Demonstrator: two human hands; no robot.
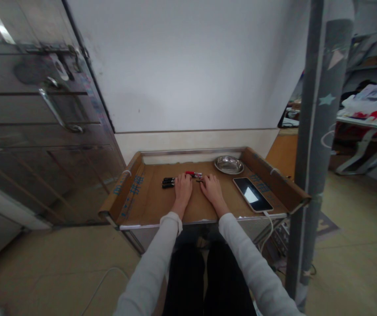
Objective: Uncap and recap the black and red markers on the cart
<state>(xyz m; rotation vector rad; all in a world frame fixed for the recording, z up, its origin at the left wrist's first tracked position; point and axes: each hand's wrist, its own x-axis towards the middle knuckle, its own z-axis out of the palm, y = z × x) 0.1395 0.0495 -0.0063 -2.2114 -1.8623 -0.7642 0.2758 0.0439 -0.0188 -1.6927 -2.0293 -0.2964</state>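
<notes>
My left hand point(183, 186) lies palm down on the cardboard surface, its fingers stretched forward over the right ends of several black pens point(168, 183). Beyond its fingertips lies a red pen point(191, 174), partly hidden, with another pen-like piece close beside it. My right hand point(212, 188) also rests palm down, fingers forward and slightly apart. A small dark tip point(198, 181) shows by its thumb side; whether the hand touches it I cannot tell. Neither hand visibly grips anything.
A round metal dish point(229, 165) stands at the back right. A phone point(253, 195) with a white cable point(270, 228) lies at the right. Raised cardboard sides point(274, 182) border the table. A grey post point(318, 131) stands right, a metal door point(37, 131) left.
</notes>
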